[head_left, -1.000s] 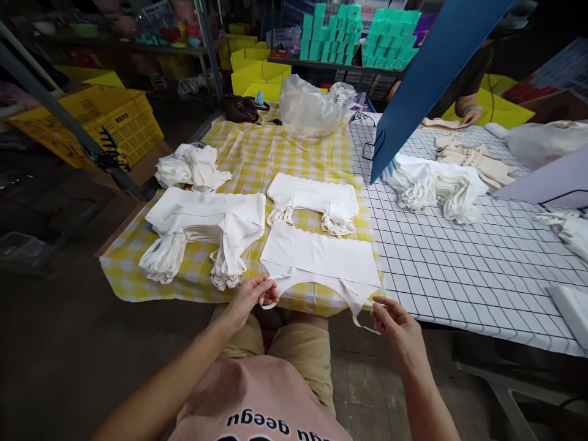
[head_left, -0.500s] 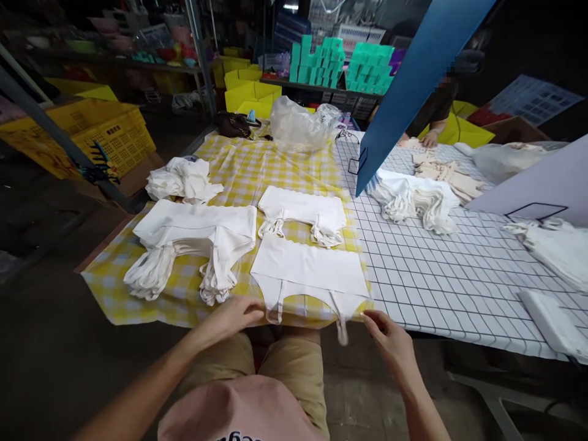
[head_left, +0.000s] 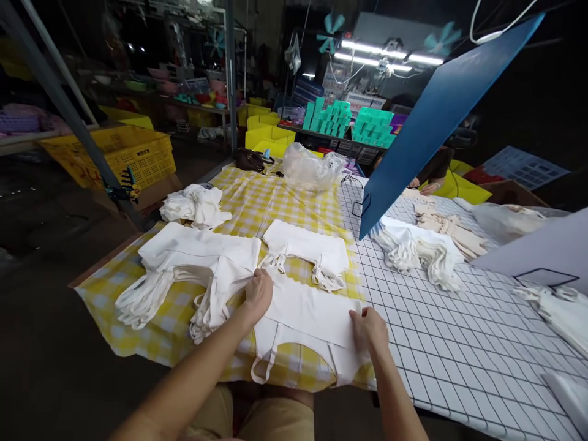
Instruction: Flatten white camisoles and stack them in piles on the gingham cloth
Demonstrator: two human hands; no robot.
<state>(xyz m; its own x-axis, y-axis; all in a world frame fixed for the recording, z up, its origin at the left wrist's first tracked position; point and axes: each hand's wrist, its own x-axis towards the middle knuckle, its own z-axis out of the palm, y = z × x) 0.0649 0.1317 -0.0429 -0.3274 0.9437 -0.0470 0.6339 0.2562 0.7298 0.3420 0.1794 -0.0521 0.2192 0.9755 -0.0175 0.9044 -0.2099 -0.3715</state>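
Two patterns across the counter (head_left: 427, 349): yellow checks on the left, a black grid on white to the right; I view all of it from the head camera.
Blue panel (head_left: 408, 135): slanting up from the grid side; further right I see a pale panel (head_left: 546, 251) leaning.
Yellow crate (head_left: 138, 159): beyond the counter's left edge, behind a metal post.
Thick garment stack (head_left: 197, 245): white, on the checks, straps bunched toward me; left of the flat piece.
Flat white garment (head_left: 303, 309): on the checks nearest me, scalloped edge away, straps pointing to my side; it lies between my two hands.
Smaller garment stack (head_left: 305, 242): just beyond the flat piece, straps also this way.
Clear plastic bag (head_left: 305, 166): crumpled, at the far end of the checks.
Left hand (head_left: 258, 293): fingers curled at the flat piece's upper left corner; I cannot tell whether they pinch it.
Right hand (head_left: 371, 327): pinching the same piece's right edge, thumb on top.
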